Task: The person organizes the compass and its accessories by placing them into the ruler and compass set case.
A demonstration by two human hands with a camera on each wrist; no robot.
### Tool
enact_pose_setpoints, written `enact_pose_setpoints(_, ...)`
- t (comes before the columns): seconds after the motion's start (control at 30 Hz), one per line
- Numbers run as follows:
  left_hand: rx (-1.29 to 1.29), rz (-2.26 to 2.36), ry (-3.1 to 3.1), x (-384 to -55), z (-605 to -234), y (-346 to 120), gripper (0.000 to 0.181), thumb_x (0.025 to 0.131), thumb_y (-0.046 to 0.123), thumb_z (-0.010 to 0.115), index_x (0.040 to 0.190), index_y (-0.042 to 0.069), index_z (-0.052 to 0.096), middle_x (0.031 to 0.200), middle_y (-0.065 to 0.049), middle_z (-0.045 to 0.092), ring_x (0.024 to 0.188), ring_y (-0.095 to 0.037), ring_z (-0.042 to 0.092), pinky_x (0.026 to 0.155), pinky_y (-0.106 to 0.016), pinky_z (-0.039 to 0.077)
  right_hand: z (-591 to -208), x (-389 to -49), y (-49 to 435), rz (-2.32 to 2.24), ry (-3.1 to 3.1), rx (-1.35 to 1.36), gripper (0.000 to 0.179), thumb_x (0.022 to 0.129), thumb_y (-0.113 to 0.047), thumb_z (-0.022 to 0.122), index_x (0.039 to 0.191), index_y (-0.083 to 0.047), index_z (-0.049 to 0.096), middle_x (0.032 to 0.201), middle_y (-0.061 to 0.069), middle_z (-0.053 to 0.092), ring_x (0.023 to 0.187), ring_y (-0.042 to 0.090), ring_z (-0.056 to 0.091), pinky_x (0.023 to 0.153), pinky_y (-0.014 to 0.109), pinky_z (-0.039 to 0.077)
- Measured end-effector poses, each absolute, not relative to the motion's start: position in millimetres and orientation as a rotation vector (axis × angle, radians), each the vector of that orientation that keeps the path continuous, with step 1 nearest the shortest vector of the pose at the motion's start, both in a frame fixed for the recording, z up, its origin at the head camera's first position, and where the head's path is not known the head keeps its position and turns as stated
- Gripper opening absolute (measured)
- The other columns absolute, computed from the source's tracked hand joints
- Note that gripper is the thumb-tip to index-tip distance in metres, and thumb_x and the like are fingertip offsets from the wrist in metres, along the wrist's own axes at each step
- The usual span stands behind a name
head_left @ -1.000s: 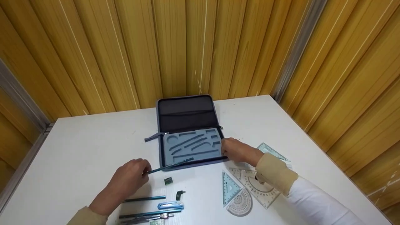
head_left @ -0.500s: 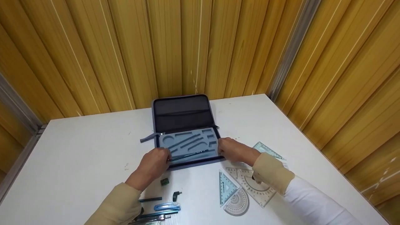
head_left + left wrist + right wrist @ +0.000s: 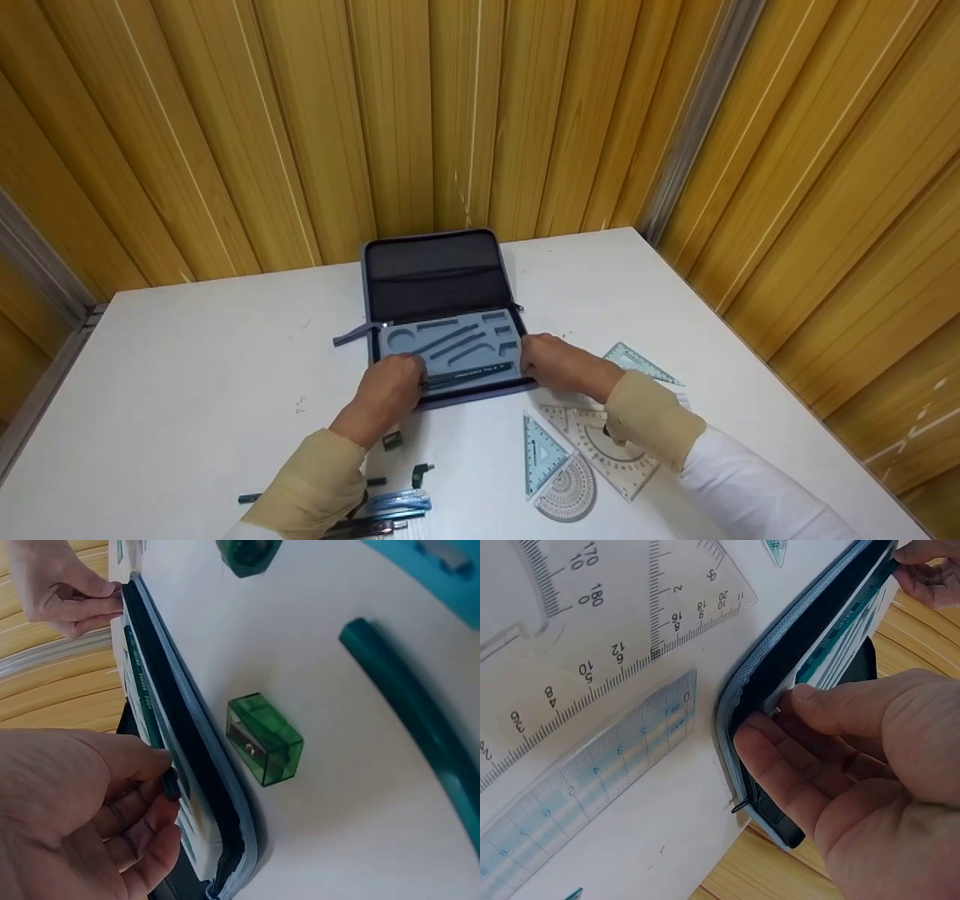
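Observation:
In the head view, a zippered case (image 3: pixel 435 259) lies unfolded with a grey-blue moulded tray (image 3: pixel 487 337) in its near half. My left hand (image 3: pixel 388 390) pinches one end of a dark green pencil (image 3: pixel 476 373) between thumb and fingers. The pencil lies along the long slot at the tray's near side, its printed lettering facing up. The left wrist view shows the pencil's dark end (image 3: pixel 171 784) at my fingertips. My right hand (image 3: pixel 561 361) grips the tray's right edge, thumb on top, as the right wrist view shows. Beside the case sits a green pencil sharpener (image 3: pixel 265 739).
Right of the case lie two set squares (image 3: pixel 546 454), a round-edged protractor (image 3: pixel 566 491) and a larger clear drawing template (image 3: pixel 622 457). Under my left forearm are a blue cutter (image 3: pixel 401 500), a small dark green piece (image 3: pixel 421 474) and several slim tools. Wood-patterned walls border the table.
My left hand has carried the pencil forward and right, from in front of the case onto the tray, where it now lies along the slot. My right hand keeps its grip at the edge.

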State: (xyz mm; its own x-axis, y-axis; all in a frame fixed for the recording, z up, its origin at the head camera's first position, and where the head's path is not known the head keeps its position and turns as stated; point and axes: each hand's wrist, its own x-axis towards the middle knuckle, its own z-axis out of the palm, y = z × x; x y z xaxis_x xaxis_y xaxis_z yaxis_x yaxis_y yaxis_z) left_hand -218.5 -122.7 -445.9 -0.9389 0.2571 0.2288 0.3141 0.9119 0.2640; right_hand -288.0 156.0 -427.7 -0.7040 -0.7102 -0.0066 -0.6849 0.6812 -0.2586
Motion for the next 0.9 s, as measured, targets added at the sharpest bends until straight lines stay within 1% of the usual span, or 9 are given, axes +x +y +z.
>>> enact_pose_setpoints(0.1,-0.418,-0.443,-2.878,-220,-449,-120,0.008,0.085,-0.009,0.072,0.084,-0.001,0.072,0.075,-0.011,0.068,0.070,-0.022,0.065,0.065,-0.041,0.057,-428,-288,156,-0.368,2.784,-1.166,0.017,0.093,0.009,0.064,0.095,0.004,0.079,0.104,0.018,0.070,0.100,0.030,0.068,0.086,0.040,0.058)
enact_pose_setpoints(0.23,-0.402,-0.458,-2.894,-222,-451,-119,0.008,0.087,-0.009,0.069,0.086,-0.001,0.072,0.076,-0.011,0.067,0.068,-0.020,0.060,0.066,-0.040,0.056,-428,-287,156,-0.373,2.783,-1.160,0.016,0.093,0.009,0.064,0.096,0.005,0.079,0.106,0.017,0.070,0.101,0.031,0.069,0.088,0.041,0.057)
enact_pose_setpoints(0.43,-0.399,-0.440,-2.894,-224,-454,-118,0.006,0.092,-0.006,0.067,0.092,-0.003,0.072,0.080,-0.014,0.067,0.073,-0.024,0.065,0.070,-0.041,0.059,-427,-287,156,-0.355,2.780,-1.142,0.017,0.093,0.008,0.063,0.097,0.004,0.079,0.106,0.016,0.070,0.100,0.029,0.068,0.088,0.040,0.057)
enact_pose_setpoints(0.53,-0.392,-0.428,-2.877,-224,-455,-118,0.005,0.093,-0.004,0.067,0.094,-0.003,0.072,0.082,-0.014,0.068,0.076,-0.025,0.068,0.070,-0.041,0.059,-426,-286,156,-0.356,2.778,-1.136,0.018,0.094,0.008,0.063,0.097,0.002,0.080,0.108,0.015,0.070,0.100,0.026,0.068,0.088,0.040,0.057)
enact_pose_setpoints(0.7,-0.387,-0.392,-2.822,-224,-458,-117,0.004,0.090,-0.006,0.069,0.090,-0.004,0.072,0.082,-0.016,0.069,0.078,-0.029,0.070,0.068,-0.043,0.059,-426,-285,156,-0.356,2.765,-1.170,0.021,0.094,0.008,0.062,0.095,-0.001,0.081,0.112,0.015,0.071,0.101,0.023,0.066,0.087,0.040,0.057)
enact_pose_setpoints(0.8,-0.384,-0.381,-2.797,-224,-458,-115,0.005,0.089,-0.008,0.068,0.088,-0.004,0.071,0.081,-0.016,0.069,0.078,-0.031,0.071,0.068,-0.045,0.059,-426,-285,155,-0.355,2.763,-1.160,0.021,0.095,0.008,0.062,0.095,-0.001,0.081,0.112,0.014,0.071,0.100,0.022,0.066,0.087,0.039,0.057)
enact_pose_setpoints(0.9,-0.376,-0.377,-2.793,-223,-455,-114,0.008,0.090,-0.009,0.065,0.086,-0.004,0.071,0.080,-0.017,0.068,0.077,-0.032,0.070,0.067,-0.045,0.059,-426,-286,155,-0.360,2.769,-1.170,0.021,0.094,0.008,0.062,0.094,0.000,0.081,0.110,0.014,0.071,0.099,0.023,0.066,0.087,0.039,0.057)
